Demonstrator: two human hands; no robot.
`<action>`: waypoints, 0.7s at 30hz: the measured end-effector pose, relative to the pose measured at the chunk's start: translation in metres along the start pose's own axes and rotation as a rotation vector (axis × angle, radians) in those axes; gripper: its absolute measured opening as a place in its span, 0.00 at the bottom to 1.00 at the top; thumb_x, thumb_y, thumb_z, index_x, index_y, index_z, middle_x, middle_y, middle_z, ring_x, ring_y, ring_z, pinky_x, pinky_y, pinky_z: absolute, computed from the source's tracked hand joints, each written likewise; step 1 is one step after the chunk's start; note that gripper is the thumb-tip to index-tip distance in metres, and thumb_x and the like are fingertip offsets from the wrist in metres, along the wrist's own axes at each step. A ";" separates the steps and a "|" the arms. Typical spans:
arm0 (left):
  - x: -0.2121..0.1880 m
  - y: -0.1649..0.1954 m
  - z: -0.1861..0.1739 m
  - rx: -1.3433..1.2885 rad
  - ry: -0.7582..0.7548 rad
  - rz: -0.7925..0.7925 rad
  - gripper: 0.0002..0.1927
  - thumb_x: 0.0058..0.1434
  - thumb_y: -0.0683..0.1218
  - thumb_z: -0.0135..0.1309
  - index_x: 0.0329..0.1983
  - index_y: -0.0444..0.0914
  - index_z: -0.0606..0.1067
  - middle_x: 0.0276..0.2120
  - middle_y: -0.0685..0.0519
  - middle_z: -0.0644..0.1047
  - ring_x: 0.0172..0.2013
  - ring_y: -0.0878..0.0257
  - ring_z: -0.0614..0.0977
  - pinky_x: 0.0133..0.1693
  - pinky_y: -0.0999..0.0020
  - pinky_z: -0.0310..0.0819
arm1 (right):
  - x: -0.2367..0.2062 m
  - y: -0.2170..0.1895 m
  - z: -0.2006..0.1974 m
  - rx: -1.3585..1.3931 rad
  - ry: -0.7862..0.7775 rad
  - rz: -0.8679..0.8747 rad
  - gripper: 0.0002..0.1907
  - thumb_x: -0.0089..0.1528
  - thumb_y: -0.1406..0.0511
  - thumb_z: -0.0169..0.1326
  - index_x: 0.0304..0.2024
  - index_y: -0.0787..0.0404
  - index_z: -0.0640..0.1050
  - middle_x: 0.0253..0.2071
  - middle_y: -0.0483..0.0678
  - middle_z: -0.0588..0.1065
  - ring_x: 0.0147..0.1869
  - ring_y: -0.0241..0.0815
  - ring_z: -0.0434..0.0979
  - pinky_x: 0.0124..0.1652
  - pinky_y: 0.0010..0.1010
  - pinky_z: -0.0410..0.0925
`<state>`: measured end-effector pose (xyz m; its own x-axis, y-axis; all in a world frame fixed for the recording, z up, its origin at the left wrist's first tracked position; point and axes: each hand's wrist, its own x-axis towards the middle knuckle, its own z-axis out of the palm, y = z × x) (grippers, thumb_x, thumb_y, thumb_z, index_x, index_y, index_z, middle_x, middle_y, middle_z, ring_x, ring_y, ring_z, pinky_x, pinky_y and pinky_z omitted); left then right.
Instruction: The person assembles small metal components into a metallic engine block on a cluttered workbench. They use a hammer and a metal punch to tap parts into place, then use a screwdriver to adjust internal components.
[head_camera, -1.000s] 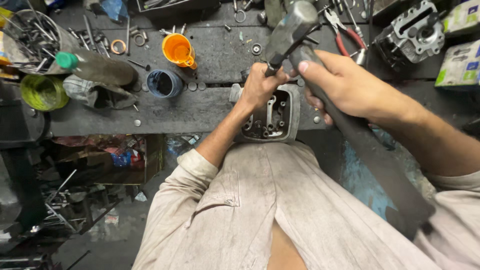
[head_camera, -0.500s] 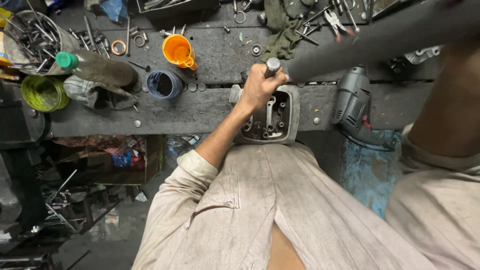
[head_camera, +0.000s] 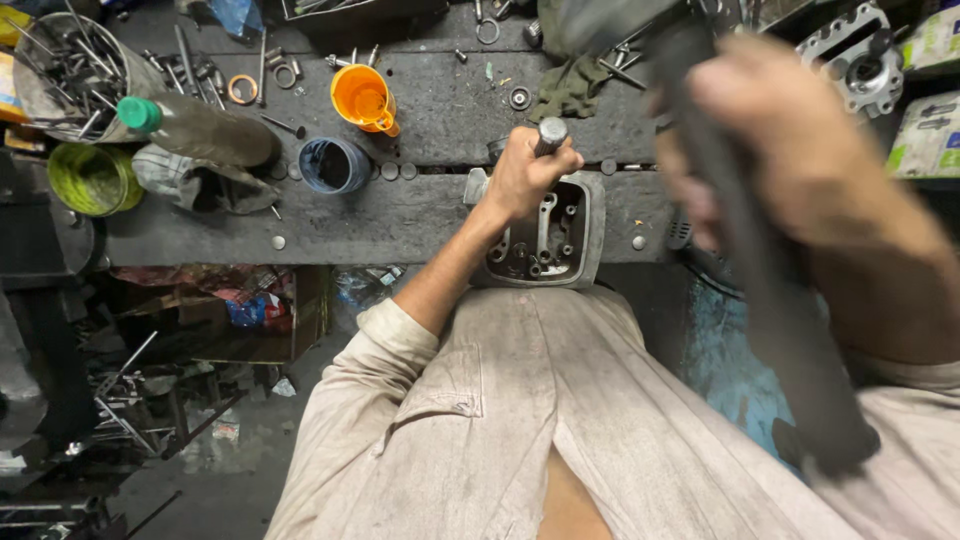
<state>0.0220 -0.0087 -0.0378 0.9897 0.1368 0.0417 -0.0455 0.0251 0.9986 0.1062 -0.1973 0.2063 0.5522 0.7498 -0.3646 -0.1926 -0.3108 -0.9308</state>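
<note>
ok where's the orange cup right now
In the head view the orange cup stands on the dark workbench, upper left of the left hand, just above the blue cup.

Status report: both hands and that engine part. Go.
Left hand gripping a metal punch upright on the engine part at the bench edge. Right hand raised, blurred, gripping a hammer handle. Nothing in the way.

Bare bench strip (head_camera: 380, 215) left of engine casting (head_camera: 560, 240), blue cup (head_camera: 333, 163), orange cup (head_camera: 364, 98), bottle (head_camera: 200, 130) crowding behind
</note>
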 end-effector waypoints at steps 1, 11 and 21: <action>0.001 -0.001 -0.001 -0.036 -0.016 -0.012 0.18 0.60 0.45 0.55 0.18 0.37 0.62 0.17 0.61 0.64 0.22 0.73 0.64 0.26 0.68 0.59 | -0.009 -0.003 -0.008 -0.002 0.009 -0.116 0.19 0.71 0.52 0.39 0.47 0.62 0.68 0.22 0.46 0.68 0.19 0.36 0.66 0.18 0.30 0.66; 0.003 0.005 -0.002 -0.061 -0.032 0.038 0.16 0.61 0.46 0.52 0.20 0.35 0.68 0.19 0.58 0.73 0.25 0.71 0.76 0.30 0.69 0.70 | 0.014 -0.008 -0.008 -0.195 0.090 -0.195 0.21 0.71 0.51 0.38 0.46 0.62 0.69 0.22 0.46 0.67 0.19 0.36 0.65 0.19 0.30 0.65; -0.003 0.002 0.001 0.028 0.006 -0.002 0.18 0.60 0.46 0.56 0.19 0.35 0.64 0.17 0.57 0.64 0.23 0.71 0.65 0.26 0.66 0.60 | 0.008 0.013 0.008 0.001 0.010 0.186 0.22 0.71 0.50 0.37 0.47 0.62 0.69 0.22 0.47 0.66 0.19 0.37 0.64 0.19 0.30 0.65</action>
<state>0.0187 -0.0102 -0.0357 0.9890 0.1425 0.0392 -0.0392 -0.0025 0.9992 0.1016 -0.1909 0.1910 0.5149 0.6735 -0.5303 -0.2932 -0.4430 -0.8473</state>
